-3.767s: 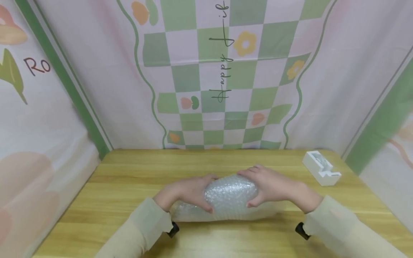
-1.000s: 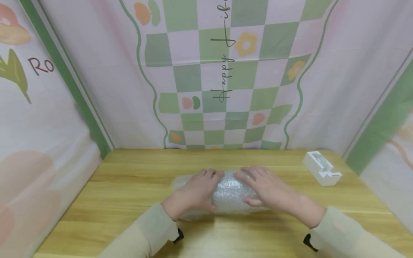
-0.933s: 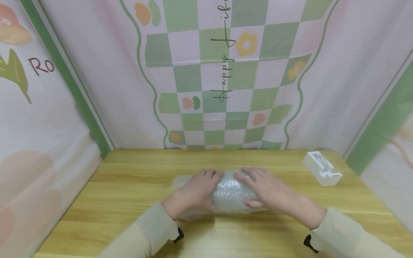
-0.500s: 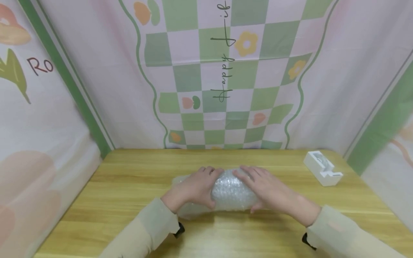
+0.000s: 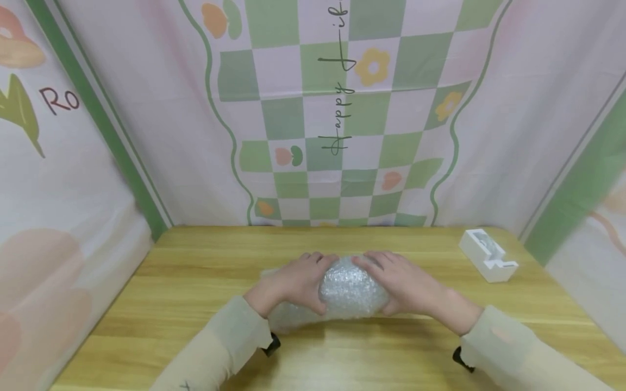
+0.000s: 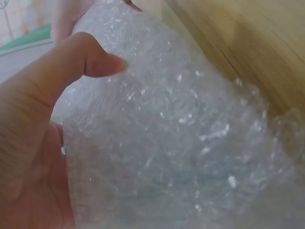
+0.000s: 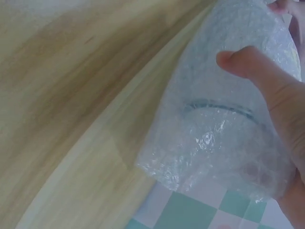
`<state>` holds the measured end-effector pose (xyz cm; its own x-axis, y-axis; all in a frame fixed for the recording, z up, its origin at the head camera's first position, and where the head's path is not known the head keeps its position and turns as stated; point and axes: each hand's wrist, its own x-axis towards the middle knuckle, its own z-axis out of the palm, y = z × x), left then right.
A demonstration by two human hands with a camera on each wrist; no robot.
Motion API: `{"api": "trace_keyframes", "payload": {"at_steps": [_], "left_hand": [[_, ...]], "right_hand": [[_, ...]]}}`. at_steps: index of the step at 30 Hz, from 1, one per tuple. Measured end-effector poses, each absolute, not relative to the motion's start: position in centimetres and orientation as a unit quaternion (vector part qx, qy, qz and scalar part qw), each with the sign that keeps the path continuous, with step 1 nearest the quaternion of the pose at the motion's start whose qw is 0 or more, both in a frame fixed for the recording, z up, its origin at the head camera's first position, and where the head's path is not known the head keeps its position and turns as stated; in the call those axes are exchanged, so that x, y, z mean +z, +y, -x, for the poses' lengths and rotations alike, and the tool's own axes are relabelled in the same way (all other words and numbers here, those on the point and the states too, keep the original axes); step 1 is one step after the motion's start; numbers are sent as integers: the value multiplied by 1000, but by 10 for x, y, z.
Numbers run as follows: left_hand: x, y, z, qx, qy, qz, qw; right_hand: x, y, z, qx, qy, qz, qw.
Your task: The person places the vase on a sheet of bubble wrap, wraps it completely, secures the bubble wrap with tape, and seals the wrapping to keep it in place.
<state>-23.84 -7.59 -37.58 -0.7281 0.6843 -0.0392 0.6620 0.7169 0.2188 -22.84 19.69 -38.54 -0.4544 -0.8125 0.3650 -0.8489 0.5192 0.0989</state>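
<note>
A bundle of clear bubble wrap (image 5: 353, 288) lies crosswise near the middle of the table. My left hand (image 5: 299, 282) grips its left part, fingers over the far side and thumb on the near side. In the left wrist view my left thumb presses on the crinkled bubble wrap (image 6: 181, 133). From the right, my right hand (image 5: 408, 283) holds the bundle in the same way. A dark curved rim shows through the bubble wrap (image 7: 214, 148) in the right wrist view; what it belongs to is hidden.
A white tape dispenser (image 5: 488, 255) with a roll in it stands at the back right of the wooden table (image 5: 205, 260). Behind the table hangs a printed cloth (image 5: 323, 114) with green checks. More cloth hangs at both sides.
Since the earliest frame the bundle has turned, and its left end shows less flat wrap in front. In the last second my right thumb has closed in against the near side.
</note>
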Motion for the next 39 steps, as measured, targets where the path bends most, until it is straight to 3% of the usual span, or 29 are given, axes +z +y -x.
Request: {"api": "trace_keyframes", "payload": {"at_steps": [22,39], "left_hand": [[-372,-85,243,235,883,-361,187],[-381,-94,242,261,876,-364,179]], "right_hand": [[-364,202,234,103,-873,-477,9],[-359,201,245,112,-877,-464,-53]]}}
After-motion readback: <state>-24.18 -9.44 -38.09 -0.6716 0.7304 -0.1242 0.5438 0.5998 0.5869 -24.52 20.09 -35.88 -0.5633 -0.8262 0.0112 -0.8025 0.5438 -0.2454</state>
